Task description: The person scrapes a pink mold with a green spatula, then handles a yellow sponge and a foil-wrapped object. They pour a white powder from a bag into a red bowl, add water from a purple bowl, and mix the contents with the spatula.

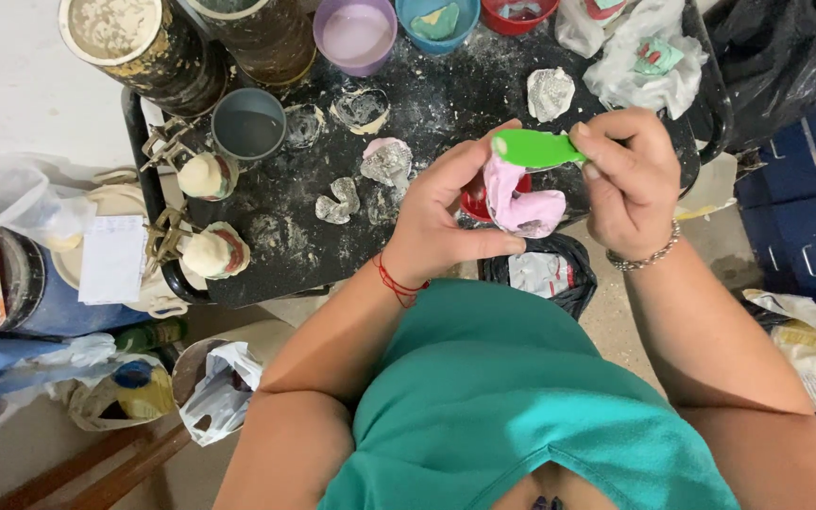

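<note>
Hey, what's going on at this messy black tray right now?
A person stands over a dusty black tray. The left hand holds a pink impression mould, while the right hand grips a green spatula and rests its tip on the mould. Mixing cups, a grey cup and white plaster casts lie on the tray.

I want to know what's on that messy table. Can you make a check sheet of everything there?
Surface: black tray table, dusted with white powder.
Job's things: pink mould in left hand; green spatula in right hand.
Clutter: grey cup, purple bowl, blue bowl, white casts, two tins.
Hands: both gripping.
Cables: nothing seen.
Surroundings: plastic bags, blue drawers.
</note>
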